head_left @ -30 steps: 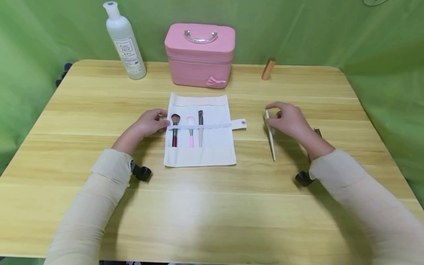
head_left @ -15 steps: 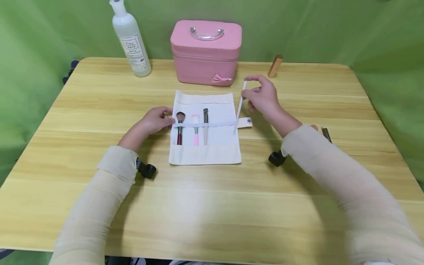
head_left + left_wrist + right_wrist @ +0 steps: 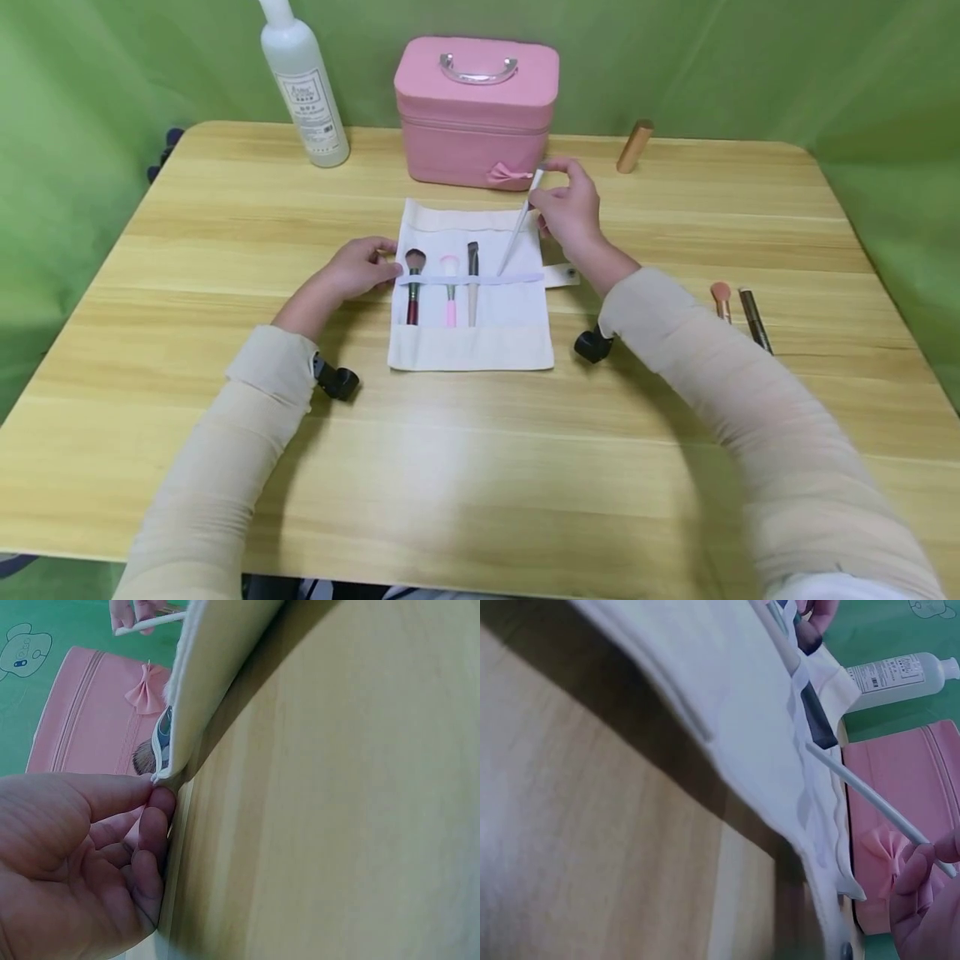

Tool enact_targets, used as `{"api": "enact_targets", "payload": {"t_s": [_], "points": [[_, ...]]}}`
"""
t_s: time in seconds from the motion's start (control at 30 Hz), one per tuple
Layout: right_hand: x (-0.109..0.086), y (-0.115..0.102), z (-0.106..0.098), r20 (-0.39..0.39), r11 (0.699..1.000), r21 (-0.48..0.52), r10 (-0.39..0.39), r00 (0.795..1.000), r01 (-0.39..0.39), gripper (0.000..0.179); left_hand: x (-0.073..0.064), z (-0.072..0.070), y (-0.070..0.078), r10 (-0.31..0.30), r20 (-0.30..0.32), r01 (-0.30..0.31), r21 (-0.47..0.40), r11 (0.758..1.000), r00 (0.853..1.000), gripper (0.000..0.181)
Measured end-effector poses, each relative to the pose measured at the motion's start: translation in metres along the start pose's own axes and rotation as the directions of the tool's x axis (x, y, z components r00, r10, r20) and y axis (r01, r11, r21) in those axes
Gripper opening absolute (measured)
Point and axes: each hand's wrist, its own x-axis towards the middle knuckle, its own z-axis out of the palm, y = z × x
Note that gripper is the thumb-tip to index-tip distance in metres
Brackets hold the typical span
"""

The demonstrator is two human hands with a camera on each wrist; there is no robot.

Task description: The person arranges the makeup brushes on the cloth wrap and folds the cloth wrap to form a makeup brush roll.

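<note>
A white cloth brush roll (image 3: 510, 346) lies unfolded on the table, with a strap at its right side. Tucked under its pale elastic band are a dark red-handled makeup brush (image 3: 412, 312), a pink one (image 3: 451, 313) and a flat-headed one with a pale handle (image 3: 472, 300). My left hand (image 3: 360, 267) pinches the roll's left edge between thumb and forefinger, as the left wrist view shows. My right hand (image 3: 573, 208) pinches a thin white brush (image 3: 877, 799) by its upper end. It slants, its pointed lower tip at the elastic band; the fingers partly cover its top.
A pink case (image 3: 472, 125) with a metal handle stands behind the roll. To its left is a white labelled bottle (image 3: 303, 96), to its right a copper tube (image 3: 634, 147). Two more items, a peach-headed brush (image 3: 721, 293) and a dark stick (image 3: 754, 321), lie beside my right forearm.
My right hand has carried the thin white brush leftward from the table's right side to over the roll, bringing its tip to the band. My left hand stays at the roll's edge.
</note>
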Motion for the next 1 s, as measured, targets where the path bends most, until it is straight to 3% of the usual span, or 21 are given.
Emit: {"api": "enact_targets", "payload": {"t_s": [0.13,0.3,0.53,0.7,1.0], "points": [[0.003,0.004,0.004,0.019,0.999,-0.042,0.010,1.000,-0.010,0.043,-0.002,-0.001,0.002,0.002,-0.002,-0.002,0.000,1.000,1.000,0.041],[0.005,0.010,0.010,0.080,0.984,-0.179,0.034,0.996,-0.020,0.043,-0.002,-0.001,0.002,0.008,-0.003,-0.008,0.011,1.000,1.000,0.040],[0.004,0.018,0.011,0.221,0.911,-0.411,0.061,0.973,0.036,0.050,-0.001,0.000,0.001,0.001,0.000,-0.001,0.013,1.000,1.000,0.040],[0.000,0.022,0.011,0.346,0.862,-0.487,0.043,0.937,0.140,0.055,0.000,0.001,0.001,-0.003,0.005,0.003,0.016,1.000,1.000,0.041],[-0.009,0.022,0.016,0.556,0.792,-0.515,0.016,0.831,0.329,0.059,0.000,0.001,0.000,-0.013,-0.005,0.013,0.009,1.000,1.000,0.041]]}}
